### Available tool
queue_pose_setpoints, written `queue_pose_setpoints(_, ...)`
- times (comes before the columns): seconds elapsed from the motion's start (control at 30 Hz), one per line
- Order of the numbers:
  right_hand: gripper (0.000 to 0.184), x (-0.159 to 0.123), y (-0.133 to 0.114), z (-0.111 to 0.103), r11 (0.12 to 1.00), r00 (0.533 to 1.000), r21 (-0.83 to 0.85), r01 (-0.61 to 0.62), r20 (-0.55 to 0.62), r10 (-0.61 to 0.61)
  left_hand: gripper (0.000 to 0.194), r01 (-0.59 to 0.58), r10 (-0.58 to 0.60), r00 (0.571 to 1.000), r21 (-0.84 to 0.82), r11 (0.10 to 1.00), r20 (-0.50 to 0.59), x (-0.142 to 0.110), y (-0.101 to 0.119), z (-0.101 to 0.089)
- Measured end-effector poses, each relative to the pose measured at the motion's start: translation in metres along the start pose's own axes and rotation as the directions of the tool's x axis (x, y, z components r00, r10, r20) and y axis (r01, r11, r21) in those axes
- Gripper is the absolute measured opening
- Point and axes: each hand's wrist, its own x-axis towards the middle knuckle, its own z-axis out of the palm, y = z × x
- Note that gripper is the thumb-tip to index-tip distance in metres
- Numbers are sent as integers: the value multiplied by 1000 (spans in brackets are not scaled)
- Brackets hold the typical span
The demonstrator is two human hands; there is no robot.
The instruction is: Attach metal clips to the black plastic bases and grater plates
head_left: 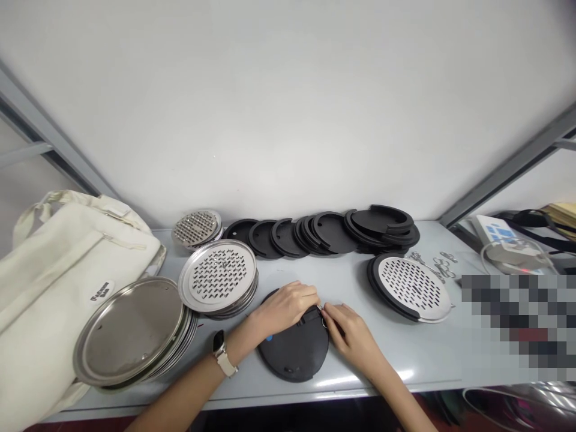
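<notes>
Closest to the front edge of the desk [405, 354] there's a round black plastic disc [294, 354] lying flat, and both hands are on it. The left hand [285, 307] is curled over its rim around 12 o'clock, wristwatch [220, 351] on that arm. The right hand [348, 333] comes in from about 2 o'clock, fingertips pinched together on a tiny metal clip [322, 312] right at the disc's edge, so the two hands are practically touching there.

Out at 9 o'clock sits a stack of plain steel lids [130, 330] leaning on a cream canvas bag [49, 270]. Just behind, at 10 o'clock, a stack of perforated steel grater discs [219, 277], with a smaller pile [197, 228] farther back. At 2 o'clock, a grater disc already set in a black ring [411, 287], some loose clips [438, 264] beyond it. Along the wall at 12 o'clock runs a row of black discs [324, 233].
</notes>
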Motion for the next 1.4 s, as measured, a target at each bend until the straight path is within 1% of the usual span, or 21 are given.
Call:
queue_pose_setpoints(0.1, 21, -1, 0, 0, 1000, 1000, 26, -5, 14, 5, 25, -10, 10, 1000, -8, 1000, 18, -1, -1, 1)
queue_pose_setpoints(0.37, 24, 0, -2, -3, 983, 996, 159, -93, 30, 89, 24, 0, 0, 1000, 21, 1000, -6, -3, 0, 0)
queue_pose_setpoints(0.5, 28, 1, -2, -5, 950, 990, 279, -143, 41, 137, 22, -4, 6, 999, 52, 999, -34, -2, 4, -2)
queue_pose_setpoints(0.6, 26, 1, -1, -8, 920, 985, 356, -166, 20, 170, 20, 15, -9, 998, 85, 996, -69, -1, 7, -6)
queue_pose_setpoints(0.67, 24, 1, -1, -9, 911, 983, 376, -170, 2, 183, 20, 23, -17, 998, 96, 995, -63, -2, 10, -10)
queue_pose_setpoints(0.87, 25, 0, -3, -11, 914, 986, 374, -157, 7, 166, 30, 39, -40, 999, 118, 992, 10, -6, 12, -18)
queue_pose_setpoints(1.0, 29, 1, -5, -10, 929, 989, 343, -142, 12, 147, 22, 42, -50, 997, 128, 991, 62, -7, 11, -15)
queue_pose_setpoints(1.13, 30, 2, -6, -10, 951, 992, 282, -123, 24, 121, 15, 44, -52, 997, 121, 992, 63, -5, 10, -11)
queue_pose_setpoints(1.4, 31, 5, -5, -7, 974, 994, 201, -104, 8, 105, 15, 64, -73, 995, 132, 989, 61, -4, 10, -8)
